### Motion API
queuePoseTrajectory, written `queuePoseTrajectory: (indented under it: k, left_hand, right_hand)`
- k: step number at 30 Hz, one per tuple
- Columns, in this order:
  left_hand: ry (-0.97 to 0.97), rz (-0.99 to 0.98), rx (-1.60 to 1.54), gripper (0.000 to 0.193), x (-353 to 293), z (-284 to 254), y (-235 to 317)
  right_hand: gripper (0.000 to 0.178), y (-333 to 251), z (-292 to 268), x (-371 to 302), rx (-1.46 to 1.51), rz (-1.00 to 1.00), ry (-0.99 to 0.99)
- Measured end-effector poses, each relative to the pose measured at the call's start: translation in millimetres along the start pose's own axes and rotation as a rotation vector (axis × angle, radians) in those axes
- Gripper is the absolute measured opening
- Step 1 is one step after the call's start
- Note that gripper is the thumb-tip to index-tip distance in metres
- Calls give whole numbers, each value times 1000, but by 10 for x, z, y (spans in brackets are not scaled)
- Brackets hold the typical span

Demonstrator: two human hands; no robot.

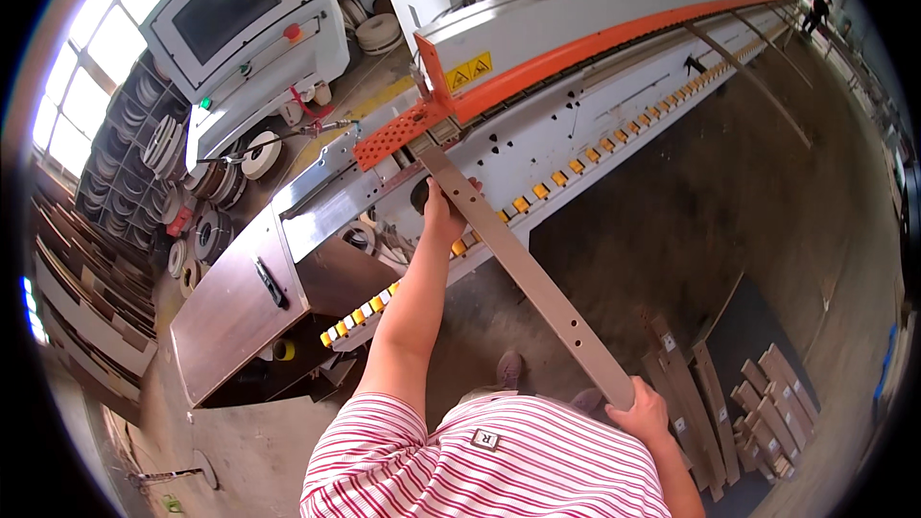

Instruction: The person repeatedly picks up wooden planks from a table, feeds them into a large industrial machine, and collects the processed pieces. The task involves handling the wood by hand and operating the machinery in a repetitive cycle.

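A long, narrow brown board (523, 269) with small round holes slants from the machine's feed end down to my right side. My left hand (443, 211) grips it near its far end, thumb at the left edge and fingertips showing past the right edge. The rest of those fingers are hidden under the board. At the near end, my right hand (641, 411) is closed round the board's corner. The board's far tip meets the edge banding machine (576, 48) beside its perforated orange guard (395, 134). A dark round part sits just left of my left hand.
Yellow rollers (559, 178) line the machine's rail. A control console (230, 10) stands far left, near rolls of edging (261, 155). A utility knife (271, 283) lies on a brown cabinet (225, 326). Boards (767, 412) are stacked at lower right. Another person (816, 14) is far off.
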State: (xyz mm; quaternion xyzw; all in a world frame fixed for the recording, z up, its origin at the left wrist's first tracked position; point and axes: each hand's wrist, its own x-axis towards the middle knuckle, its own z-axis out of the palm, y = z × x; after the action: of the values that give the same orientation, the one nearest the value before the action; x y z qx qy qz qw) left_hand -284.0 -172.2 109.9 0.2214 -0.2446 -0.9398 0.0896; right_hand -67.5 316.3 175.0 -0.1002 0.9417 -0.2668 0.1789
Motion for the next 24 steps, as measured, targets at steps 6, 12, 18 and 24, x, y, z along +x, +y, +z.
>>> queuePoseTrajectory:
  k: [6,12,18,24]
  left_hand:
    - [71,71,-7,54,276,-51,8]
    - [124,111,59,51,594,-94,233]
    - [16,26,-97,66,459,1,112]
    - [22,26,-59,74,538,-65,-66]
  right_hand:
    - [64,-311,63,264,33,-1,-8]
    - [66,-213,-138,180,-33,73,-136]
    - [65,-247,-88,245,-47,33,-143]
    - [63,-412,-158,393,-121,38,-180]
